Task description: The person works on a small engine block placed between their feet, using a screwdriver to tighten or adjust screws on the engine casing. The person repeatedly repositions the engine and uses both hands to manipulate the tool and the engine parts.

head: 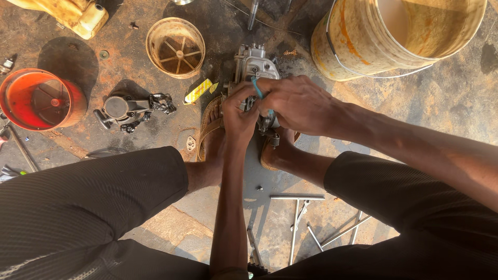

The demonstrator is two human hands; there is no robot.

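Both hands, left & right, pinching a blue-handled tool on the carburetor btwn them; tool could slip, small parts drop.

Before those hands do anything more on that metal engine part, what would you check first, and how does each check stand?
1. Both hands on the metal engine part: ok, left hand and right hand grip it.
2. Part steadied between the sandalled feet: ok.
3. Teal-handled tool seated on its fastener: cannot tell, tip hidden.
4. Loose small screw accounted for: ok, lies in view.
5. Spare metal rods in reach: ok.
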